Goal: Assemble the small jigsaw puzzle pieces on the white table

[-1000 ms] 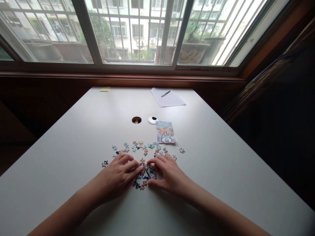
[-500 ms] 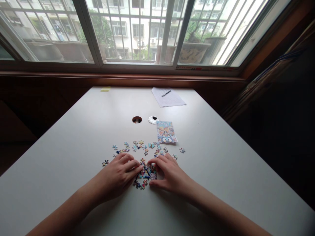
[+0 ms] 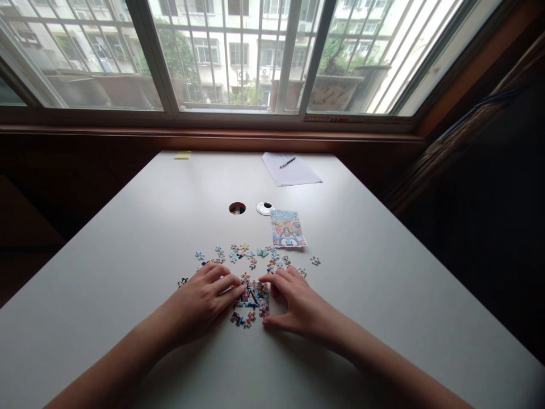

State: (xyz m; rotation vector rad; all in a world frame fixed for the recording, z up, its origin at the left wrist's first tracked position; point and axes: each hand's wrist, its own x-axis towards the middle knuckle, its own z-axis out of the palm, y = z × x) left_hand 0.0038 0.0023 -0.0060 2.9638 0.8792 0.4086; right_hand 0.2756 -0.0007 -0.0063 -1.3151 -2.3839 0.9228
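Right hand (image 3: 293, 296): drawn slightly outward since the earlier frame, its thumb tip now lower and farther right; the joined section has slid a little leftward, and the left hand (image 3: 210, 296) is nearly unmoved.
Joined section of small, multicoloured, interlocking jigsaw pieces (image 3: 252, 296): flat on the smooth white tabletop (image 3: 128, 255), between the two hands.
Jigsaw material: probably light, thin, stiff card; each piece should slide readily, while the joints would likely part if the section were lifted or bent.
Outer edges: judged the best hold, with light, level pressure from opposite sides and the section kept flat.
Left fingers: bent and close together, tips over the section's left side; whether they pinch or merely press cannot be told.
Right fingers: thumb and index finger spread well apart in a C beside the right edge; contact is unclear.
Forearms: slanting inward from both near corners, wrists low over the tabletop.
Loose multicoloured jigsaw pieces (image 3: 252, 263): scattered in an arc beyond the hands, below a colourful printed picture sheet (image 3: 286, 229).
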